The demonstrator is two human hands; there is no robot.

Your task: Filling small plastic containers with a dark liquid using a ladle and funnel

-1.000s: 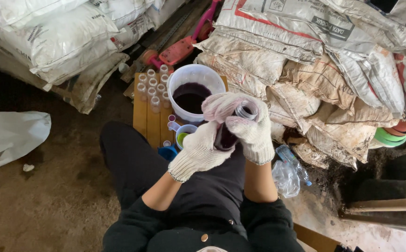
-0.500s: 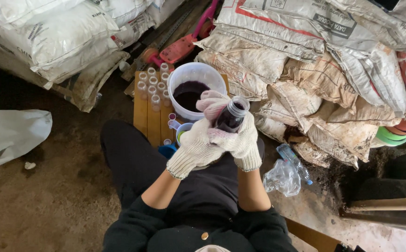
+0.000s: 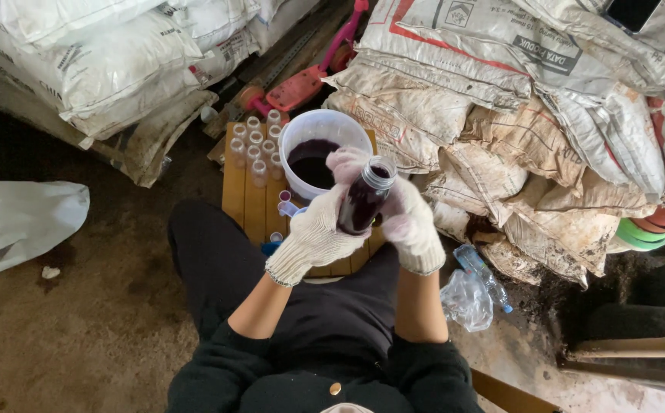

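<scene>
A seated person in white knit gloves held an uncapped clear bottle (image 3: pixel 364 200), nearly full of dark purple liquid, at the centre of the frame above a low yellow wooden stand (image 3: pixel 245 200). The left hand (image 3: pixel 313 237) was wrapped round the bottle's lower half; the right hand (image 3: pixel 409 218) was curled against its far side, fingers closed on it. The bottle leaned slightly, its open mouth toward the upper right.

Just behind it, in the upper centre, stood a white bucket (image 3: pixel 299 134) holding more of the dark liquid, with a cluster of empty clear bottles (image 3: pixel 254 145) to its left on the stand. Small cups (image 3: pixel 285 205) sat at the bucket's foot.

With no cap on and the level high, a further lean would likely have sent liquid over the lip onto the gloves, already tinged pink, or onto the black trousers (image 3: pixel 218 252) below. Damp knit gloves may also have slipped on smooth plastic. Stacked sacks (image 3: pixel 501 115) filled the right of the frame.
</scene>
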